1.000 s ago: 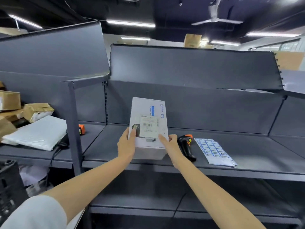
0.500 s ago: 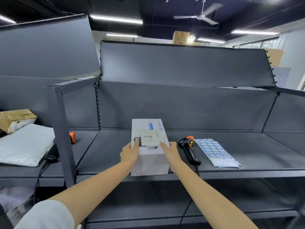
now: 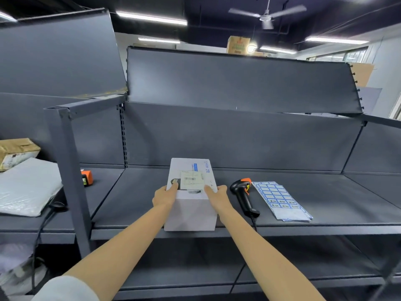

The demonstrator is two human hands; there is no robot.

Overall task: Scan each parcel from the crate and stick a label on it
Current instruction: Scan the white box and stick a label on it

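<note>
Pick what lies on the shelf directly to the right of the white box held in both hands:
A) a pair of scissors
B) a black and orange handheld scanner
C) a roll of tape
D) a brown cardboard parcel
B: the handheld scanner lies just right of the white box, between it and the label sheets.

A small orange device (image 3: 86, 178) is seen on the dark grey shelf (image 3: 325, 198), just behind the upright steel post (image 3: 68, 170) at the left. Beyond that post, a white padded mailer (image 3: 26, 187) is laid flat, with a crumpled brown cardboard parcel (image 3: 16, 151) behind it. Overhead, a ceiling fan (image 3: 267, 15) and long strip lights (image 3: 152, 18) are mounted against the dark ceiling, and a cardboard carton (image 3: 238, 44) is visible above the back panel.
</note>
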